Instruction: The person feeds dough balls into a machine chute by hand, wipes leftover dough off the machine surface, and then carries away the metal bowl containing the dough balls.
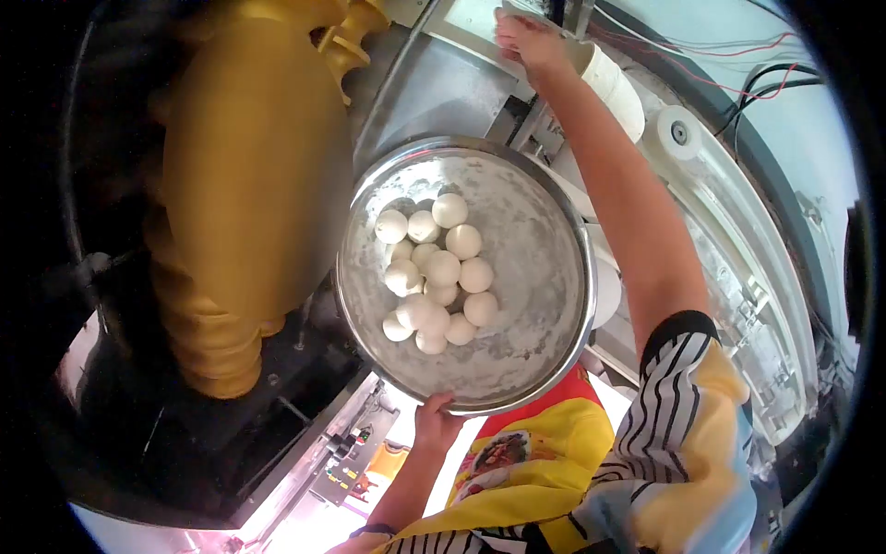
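A round metal basin (544,277), dusted with white powder, is tilted towards the camera in the middle. Several smooth white dough balls (443,269) lie grouped in its left half. My left hand (437,425) grips the basin's lower rim, thumb over the edge. At the top, my right hand (526,39) is stretched far from the basin, beside a pale cylindrical container (611,88). Its fingers are bent together; what they hold, if anything, is too small to make out.
Large yellow ridged machine parts (254,175), partly blurred, stand close on the left. A flat metal surface (443,92) lies above the basin. On the right is a long white machine housing (738,268), with red and black cables above. A control panel (343,471) shows at lower left.
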The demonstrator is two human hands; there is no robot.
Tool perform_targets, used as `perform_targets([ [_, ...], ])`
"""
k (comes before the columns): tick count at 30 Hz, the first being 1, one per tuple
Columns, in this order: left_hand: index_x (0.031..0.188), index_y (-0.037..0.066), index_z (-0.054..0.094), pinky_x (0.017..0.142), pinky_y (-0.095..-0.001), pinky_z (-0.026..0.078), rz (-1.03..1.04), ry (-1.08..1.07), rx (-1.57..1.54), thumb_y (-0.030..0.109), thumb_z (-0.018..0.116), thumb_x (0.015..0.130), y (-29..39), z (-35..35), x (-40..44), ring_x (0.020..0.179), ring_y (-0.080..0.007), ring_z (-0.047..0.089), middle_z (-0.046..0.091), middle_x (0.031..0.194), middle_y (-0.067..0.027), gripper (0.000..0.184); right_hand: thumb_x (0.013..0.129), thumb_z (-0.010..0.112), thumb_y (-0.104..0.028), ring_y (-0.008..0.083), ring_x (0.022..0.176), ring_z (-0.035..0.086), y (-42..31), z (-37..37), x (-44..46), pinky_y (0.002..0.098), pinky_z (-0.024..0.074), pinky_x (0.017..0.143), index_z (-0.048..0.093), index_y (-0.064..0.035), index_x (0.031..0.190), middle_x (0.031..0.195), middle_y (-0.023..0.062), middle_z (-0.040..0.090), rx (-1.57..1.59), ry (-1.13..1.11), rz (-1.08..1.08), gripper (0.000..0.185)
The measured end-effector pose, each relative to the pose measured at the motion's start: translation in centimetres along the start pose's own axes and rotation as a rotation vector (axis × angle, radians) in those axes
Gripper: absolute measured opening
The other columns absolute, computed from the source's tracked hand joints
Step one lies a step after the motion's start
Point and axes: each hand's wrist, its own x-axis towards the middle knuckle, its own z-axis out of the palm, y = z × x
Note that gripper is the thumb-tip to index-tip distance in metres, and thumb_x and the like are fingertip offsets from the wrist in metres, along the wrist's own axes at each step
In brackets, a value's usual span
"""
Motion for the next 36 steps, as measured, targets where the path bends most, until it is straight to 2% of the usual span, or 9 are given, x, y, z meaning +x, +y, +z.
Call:
perform_targets([
  [5,0.118,-0.003,0.038,0.089,-0.0578,0.040,0.114,-0.120,-0.022,0.001,0.048,0.072,1.7,1.7,4.1,0.109,-0.0378,0.046,0.046,0.118,-0.0206,0.047,0.075,0.067,-0.035,0.0159,0.081,0.056,0.0,2.1,4.8,0.0254,0.0479,0.073,0.056,-0.0034,0.093,0.084,0.0074,0.058,0.323,0.006,0.127,0.038],
  [8,0.118,-0.003,0.037,0.090,-0.0589,0.038,0.097,-0.115,-0.042,0.000,0.048,0.072,1.4,1.8,4.7,0.110,-0.0381,0.045,0.044,0.120,-0.0209,0.047,0.075,0.066,-0.039,0.0153,0.063,0.054,0.2,1.9,5.5,0.0255,0.0474,0.060,0.056,-0.0013,0.085,0.073,0.0068,0.056,0.346,-0.032,0.063,0.041],
  [14,0.117,-0.003,0.038,0.088,-0.0574,0.040,0.097,-0.188,-0.063,0.002,0.051,0.074,1.5,1.9,4.6,0.110,-0.0373,0.045,0.045,0.118,-0.0202,0.045,0.071,0.069,-0.040,0.0149,0.068,0.054,-0.3,2.0,5.0,0.0235,0.0459,0.063,0.057,-0.0006,0.090,0.078,0.0074,0.057,0.285,-0.024,0.097,0.045],
  [20,0.120,-0.002,0.035,0.085,-0.0588,0.042,0.090,-0.245,-0.110,0.006,0.052,0.080,1.8,2.5,4.0,0.107,-0.0372,0.047,0.045,0.117,-0.0200,0.044,0.071,0.069,-0.027,0.0125,0.084,0.054,-1.5,1.7,2.0,0.0250,0.0420,0.077,0.058,-0.0066,0.106,0.092,0.0027,0.059,-0.364,-0.257,-0.452,0.042],
  [23,0.121,0.000,0.036,0.088,-0.0542,0.042,0.106,-0.135,-0.088,0.006,0.052,0.078,1.9,3.1,3.6,0.108,-0.0359,0.048,0.046,0.120,-0.0173,0.046,0.070,0.070,-0.025,0.0122,0.083,0.053,-4.0,2.3,-2.4,0.0243,0.0408,0.077,0.061,-0.0057,0.100,0.090,0.0024,0.059,-0.027,-0.501,-0.406,0.037],
  [26,0.122,0.001,0.035,0.090,-0.0551,0.040,0.118,-0.177,-0.037,0.004,0.050,0.077,2.0,2.8,3.6,0.110,-0.0355,0.046,0.045,0.121,-0.0179,0.047,0.071,0.069,-0.025,0.0120,0.082,0.053,-8.2,3.0,-9.0,0.0242,0.0413,0.074,0.061,-0.0053,0.099,0.087,0.0022,0.059,-0.295,-1.221,-0.241,0.035],
  [29,0.120,-0.002,0.035,0.083,-0.0570,0.043,0.053,-0.163,-0.079,-0.002,0.051,0.075,2.1,2.6,3.8,0.106,-0.0351,0.048,0.045,0.117,-0.0169,0.048,0.074,0.066,-0.027,0.0128,0.082,0.054,-5.8,2.6,-4.0,0.0250,0.0420,0.074,0.061,-0.0040,0.098,0.086,0.0028,0.060,-0.302,-0.704,-0.213,0.033],
  [31,0.116,-0.003,0.038,0.083,-0.0553,0.044,0.092,-0.189,-0.092,-0.003,0.051,0.073,1.8,2.2,4.1,0.103,-0.0341,0.049,0.047,0.113,-0.0166,0.044,0.077,0.062,-0.029,0.0137,0.080,0.054,-3.8,3.0,0.7,0.0263,0.0424,0.074,0.061,-0.0025,0.097,0.085,0.0032,0.060,0.013,-0.228,-0.161,0.033],
  [36,0.106,-0.003,0.046,0.081,-0.0525,0.046,0.113,-0.123,-0.138,-0.003,0.052,0.072,1.7,0.8,5.0,0.096,-0.0321,0.052,0.052,0.102,-0.0151,0.034,0.076,0.064,-0.040,0.0202,0.075,0.057,1.1,2.5,6.8,0.0300,0.0500,0.068,0.050,0.0027,0.094,0.083,0.0105,0.056,0.369,-0.084,0.159,0.049],
])
